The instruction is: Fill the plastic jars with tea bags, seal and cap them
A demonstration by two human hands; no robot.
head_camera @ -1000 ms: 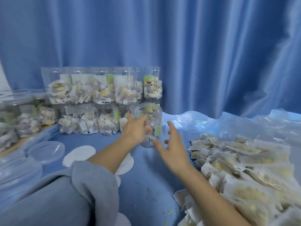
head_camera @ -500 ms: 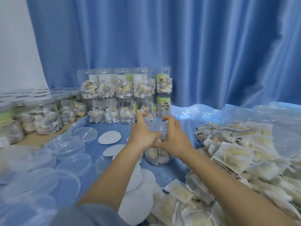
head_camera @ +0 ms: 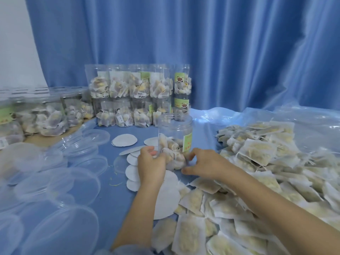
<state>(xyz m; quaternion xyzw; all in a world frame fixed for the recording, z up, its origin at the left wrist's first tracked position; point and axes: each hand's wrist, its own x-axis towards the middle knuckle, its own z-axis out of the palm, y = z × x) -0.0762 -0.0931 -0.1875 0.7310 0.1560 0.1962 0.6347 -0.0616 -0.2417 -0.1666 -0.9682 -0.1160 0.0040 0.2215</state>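
Head view: left hand (head_camera: pixel 150 167) and right hand (head_camera: pixel 206 163) each grip the half-filled plastic jar (head_camera: pixel 174 140) at its base, steadying it upright on the desk (head_camera: pixel 110 197) for filling.

A single head-worn wide-angle view looks forward and down from close above the counter (head_camera: pixel 110 203), facing the blue curtain (head_camera: pixel 202 52) behind the stacked jars (head_camera: pixel 136 94).

Green jar labels (head_camera: pixel 187 139), print too blurred to read
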